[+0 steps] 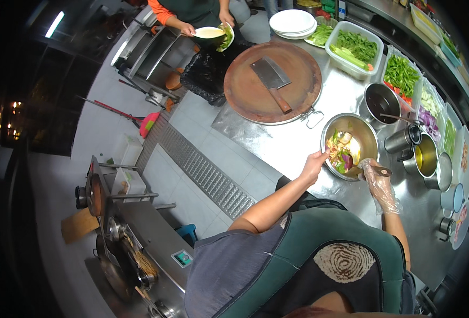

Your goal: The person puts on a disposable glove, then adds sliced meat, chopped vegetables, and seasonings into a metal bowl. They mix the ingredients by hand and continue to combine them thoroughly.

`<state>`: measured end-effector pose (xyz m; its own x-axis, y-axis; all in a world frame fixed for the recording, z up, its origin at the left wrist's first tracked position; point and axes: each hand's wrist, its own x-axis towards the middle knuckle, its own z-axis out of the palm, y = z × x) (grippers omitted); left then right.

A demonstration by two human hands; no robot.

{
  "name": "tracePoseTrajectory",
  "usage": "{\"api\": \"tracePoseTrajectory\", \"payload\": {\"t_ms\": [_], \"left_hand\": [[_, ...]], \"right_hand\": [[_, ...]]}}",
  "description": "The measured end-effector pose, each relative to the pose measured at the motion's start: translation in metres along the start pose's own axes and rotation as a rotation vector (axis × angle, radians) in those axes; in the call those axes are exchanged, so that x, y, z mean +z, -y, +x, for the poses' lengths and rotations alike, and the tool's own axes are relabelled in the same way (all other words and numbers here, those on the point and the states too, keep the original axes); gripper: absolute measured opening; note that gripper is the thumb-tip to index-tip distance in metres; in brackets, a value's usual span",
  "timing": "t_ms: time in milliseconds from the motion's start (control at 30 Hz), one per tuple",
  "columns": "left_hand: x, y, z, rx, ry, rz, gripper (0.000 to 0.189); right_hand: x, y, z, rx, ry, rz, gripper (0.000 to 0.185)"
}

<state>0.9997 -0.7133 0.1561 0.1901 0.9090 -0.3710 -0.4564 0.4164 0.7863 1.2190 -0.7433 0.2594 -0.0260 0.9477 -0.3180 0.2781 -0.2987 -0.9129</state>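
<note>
A deep stainless steel bowl (371, 137) stands on the metal worktop in front of me. Inside it lies a mix of cut vegetables (341, 153) with green, purple and pale pieces. My left hand (314, 167), bare, pinches the bowl's near-left rim with the thumb over the edge. On my right hand (375, 185) is a clear plastic glove. Its fingers close around the brown handle (383, 171) of a utensil at the bowl's near-right rim. The working end reaches down among the vegetables and is mostly hidden, so its kind is unclear.
Beyond the bowl, a cleaver (272, 77) rests on a round chopping block (238, 95). A steel pot of dark liquid (380, 104), a lidded steel jug (401, 139) and an oil pot (426, 153) stand to the right. Another person's hand (187, 29) holds a plate over a black-lined bin (202, 75).
</note>
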Motion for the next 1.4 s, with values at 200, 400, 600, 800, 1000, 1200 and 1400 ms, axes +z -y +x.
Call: {"api": "tracePoseTrajectory", "payload": {"t_ms": [200,400,600,800,1000,1200,1400], "left_hand": [[-0.01,0.006,0.001,-0.052,0.014,0.063,0.028],[-0.012,0.006,0.003,-0.057,0.01,0.103,0.029],[-0.01,0.005,-0.002,-0.085,-0.024,0.121,0.03],[-0.01,0.008,-0.004,-0.075,-0.03,0.084,0.029],[-0.013,0.013,0.0,-0.069,-0.041,0.061,0.026],[-0.012,0.014,0.004,-0.052,-0.002,0.087,0.024],[-0.014,0.004,0.007,-0.046,-0.002,0.103,0.023]], "right_hand": [[-0.006,-0.005,0.002,-0.105,0.049,-0.007,0.018],[-0.005,-0.012,0.005,-0.096,0.038,0.064,0.018],[-0.008,-0.022,0.004,-0.092,0.042,0.06,0.02],[-0.009,-0.003,-0.004,-0.112,0.006,-0.069,0.019],[-0.028,0.022,-0.016,-0.315,-0.136,-0.296,0.013],[-0.007,0.011,0.01,-0.528,-0.247,-0.416,0.012],[0.0,0.016,0.003,-0.637,0.108,-0.286,0.01]]}}
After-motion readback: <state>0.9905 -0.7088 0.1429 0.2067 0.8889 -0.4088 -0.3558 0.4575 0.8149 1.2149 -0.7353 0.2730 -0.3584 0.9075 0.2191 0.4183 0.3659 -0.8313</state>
